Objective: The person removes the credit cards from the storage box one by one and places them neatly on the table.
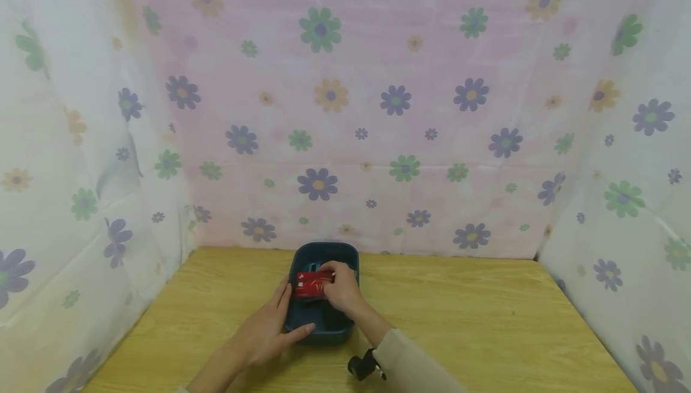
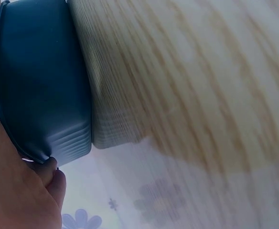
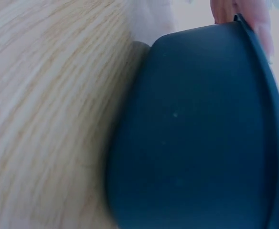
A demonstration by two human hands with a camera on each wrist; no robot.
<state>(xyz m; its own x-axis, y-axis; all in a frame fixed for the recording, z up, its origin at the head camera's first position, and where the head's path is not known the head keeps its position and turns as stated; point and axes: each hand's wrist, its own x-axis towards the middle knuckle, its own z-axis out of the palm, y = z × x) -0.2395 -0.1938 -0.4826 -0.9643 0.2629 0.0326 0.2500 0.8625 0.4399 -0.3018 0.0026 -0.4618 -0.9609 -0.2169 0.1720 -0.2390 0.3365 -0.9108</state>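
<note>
A dark blue box (image 1: 324, 336) with rounded corners and no lid stands on the wooden table. My left hand (image 1: 270, 324) holds it at the near left corner, fingers along the outer left wall and thumb over the near rim. Over the inside of the box, my right hand (image 1: 342, 288) pinches a red card (image 1: 310, 285) with gold lettering by its right end. The left wrist view has the box's outer wall (image 2: 39, 71) with left-hand fingers (image 2: 46, 171) against it. In the right wrist view the box wall (image 3: 192, 129) hides the card.
The wooden table (image 1: 459, 315) extends to both sides of the box. Flowered cloth (image 1: 378, 141) hangs close behind the box and along both sides. A small black device (image 1: 361, 366) sits by the right sleeve (image 1: 415, 360).
</note>
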